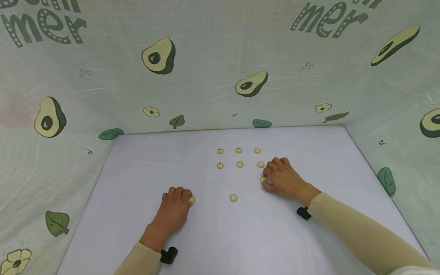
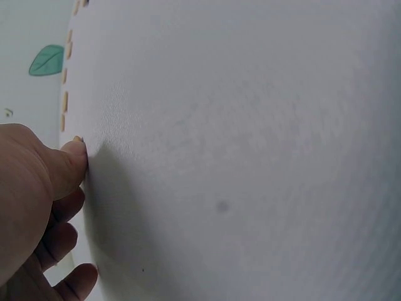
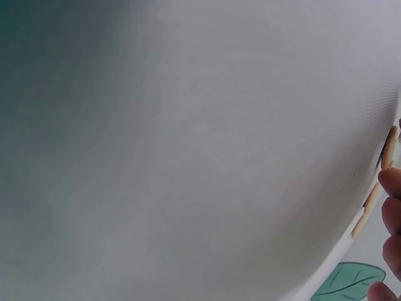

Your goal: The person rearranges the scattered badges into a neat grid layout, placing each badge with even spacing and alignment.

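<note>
My left hand (image 1: 175, 209) pinches a round, light wooden button (image 1: 192, 200) between thumb and fingertips, low at the white tabletop. In the left wrist view only a sliver of that button (image 2: 78, 138) shows beyond the thumb. To the right, my right hand (image 1: 283, 177) holds another wooden button (image 1: 263, 179) between thumb and index finger, just in front of the right-hand column of buttons. A loose button (image 1: 233, 198) lies between the two hands. Behind it, several more buttons (image 1: 239, 164) are laid out in two rows.
The white tabletop (image 1: 212, 249) ends at a back edge against a hanging cloth (image 1: 209, 100) printed with avocados and leaves. This cloth also lines both sides. Black wrist cameras (image 1: 169, 255) sit at the cuffs of the beige sleeves.
</note>
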Tool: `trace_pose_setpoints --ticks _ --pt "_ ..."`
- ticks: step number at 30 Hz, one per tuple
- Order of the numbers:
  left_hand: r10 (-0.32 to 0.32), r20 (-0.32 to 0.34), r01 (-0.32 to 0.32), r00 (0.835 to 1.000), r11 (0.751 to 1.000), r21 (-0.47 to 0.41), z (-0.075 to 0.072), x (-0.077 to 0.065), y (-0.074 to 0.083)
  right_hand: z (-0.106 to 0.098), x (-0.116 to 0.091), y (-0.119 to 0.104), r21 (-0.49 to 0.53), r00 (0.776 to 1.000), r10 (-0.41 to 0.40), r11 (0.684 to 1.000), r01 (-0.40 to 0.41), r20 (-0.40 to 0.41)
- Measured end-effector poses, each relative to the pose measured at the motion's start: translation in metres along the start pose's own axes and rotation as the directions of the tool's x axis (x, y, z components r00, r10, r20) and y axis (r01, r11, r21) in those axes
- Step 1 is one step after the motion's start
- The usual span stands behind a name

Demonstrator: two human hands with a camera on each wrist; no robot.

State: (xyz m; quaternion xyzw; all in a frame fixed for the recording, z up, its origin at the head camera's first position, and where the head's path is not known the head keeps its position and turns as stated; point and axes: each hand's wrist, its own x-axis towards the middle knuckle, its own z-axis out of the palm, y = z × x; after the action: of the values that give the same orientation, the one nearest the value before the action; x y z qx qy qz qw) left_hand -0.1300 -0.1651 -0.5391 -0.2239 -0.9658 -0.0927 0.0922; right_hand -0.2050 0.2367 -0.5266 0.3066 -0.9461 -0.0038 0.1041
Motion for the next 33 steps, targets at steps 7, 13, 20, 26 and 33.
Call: trace_pose_setpoints --ticks 7,13,20,26,33 --pt "-0.005 0.008 0.005 1.0 1.0 0.003 0.0 0.0 0.001 -0.003 0.007 -0.006 0.033 1.0 0.018 0.999 -0.017 -0.005" --pt "-0.012 0.013 0.012 1.0 1.0 0.006 0.0 0.0 0.001 -0.002 0.016 -0.024 0.06 1.0 0.003 0.998 -0.003 -0.003" --pt "-0.007 -0.003 0.007 1.0 1.0 0.004 0.0 0.0 0.001 0.0 0.023 -0.057 0.077 0.996 -0.09 0.993 0.09 0.0" --pt "0.002 -0.008 -0.002 1.0 1.0 0.006 0.0 0.0 0.001 0.001 0.026 -0.078 0.108 0.984 -0.176 0.979 0.175 -0.004" --pt "-0.003 -0.011 0.003 1.0 1.0 0.005 0.0 -0.001 0.001 0.002 0.029 -0.088 0.098 0.97 -0.24 0.965 0.241 -0.02"
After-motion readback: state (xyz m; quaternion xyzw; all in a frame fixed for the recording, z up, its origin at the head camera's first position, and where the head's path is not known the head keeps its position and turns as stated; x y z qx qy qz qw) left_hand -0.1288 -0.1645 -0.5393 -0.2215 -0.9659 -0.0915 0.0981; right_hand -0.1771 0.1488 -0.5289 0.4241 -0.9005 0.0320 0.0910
